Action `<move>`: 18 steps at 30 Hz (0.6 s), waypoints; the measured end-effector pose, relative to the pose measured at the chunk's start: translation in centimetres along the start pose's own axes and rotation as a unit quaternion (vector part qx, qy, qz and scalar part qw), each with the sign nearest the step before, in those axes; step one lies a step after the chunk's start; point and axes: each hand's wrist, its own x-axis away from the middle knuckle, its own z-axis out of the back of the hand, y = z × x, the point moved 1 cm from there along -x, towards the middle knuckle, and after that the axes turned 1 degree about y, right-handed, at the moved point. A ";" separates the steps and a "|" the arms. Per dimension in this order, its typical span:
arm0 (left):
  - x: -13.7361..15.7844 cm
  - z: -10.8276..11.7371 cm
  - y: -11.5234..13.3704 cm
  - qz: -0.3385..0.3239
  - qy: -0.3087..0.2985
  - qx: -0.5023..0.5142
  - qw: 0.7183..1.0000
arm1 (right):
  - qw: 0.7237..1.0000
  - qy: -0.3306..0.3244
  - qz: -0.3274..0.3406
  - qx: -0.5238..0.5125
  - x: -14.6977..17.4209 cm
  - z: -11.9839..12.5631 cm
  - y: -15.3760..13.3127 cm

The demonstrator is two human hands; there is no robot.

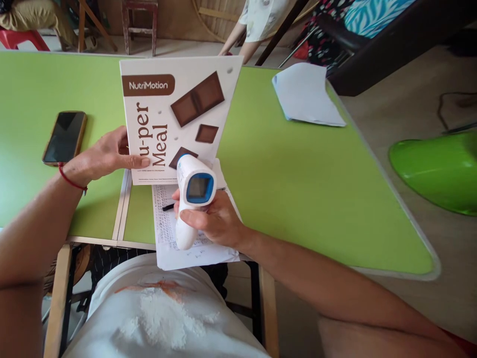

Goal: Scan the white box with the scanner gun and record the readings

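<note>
My left hand grips a white and brown meal box by its lower left edge, thumb on the printed front. The box is tilted up above the green table and carries pictures of chocolate pieces. In my right hand is a white infrared thermometer with a blue-rimmed screen, its handle wrapped by my fingers. The thermometer is in front of the box's lower right corner; whether they touch I cannot tell. Beneath lie written paper sheets and a black pen, partly hidden.
A phone lies on the green table at the left. Folded white paper rests near the far right edge. A green plastic chair stands to the right. Parts of other people show beyond the table.
</note>
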 end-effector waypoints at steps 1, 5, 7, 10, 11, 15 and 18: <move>0.0 0.0 0.0 -0.001 0.000 0.000 1.000 | 1.000 -0.001 -0.002 -0.001 0.0 0.0 0.0; -0.1 0.0 -0.2 -0.009 0.002 0.006 1.000 | 1.000 -0.003 -0.008 -0.003 0.0 0.0 0.1; -0.2 0.1 -0.4 -0.016 -0.001 0.020 1.000 | 1.000 -0.005 -0.011 -0.005 0.0 0.0 0.0; -0.2 0.1 -0.5 -0.020 -0.007 0.031 0.999 | 1.000 -0.008 -0.006 -0.006 0.0 0.1 0.0; -0.2 0.1 -0.6 -0.020 -0.006 0.030 0.999 | 1.000 -0.009 -0.003 -0.004 0.0 0.2 -0.1; -0.2 0.1 -0.7 -0.019 -0.007 0.029 0.999 | 1.000 -0.009 -0.007 0.001 0.0 0.2 -0.1; -0.1 0.2 -0.8 -0.020 -0.004 0.025 0.999 | 1.000 -0.007 -0.019 0.001 0.0 0.2 -0.2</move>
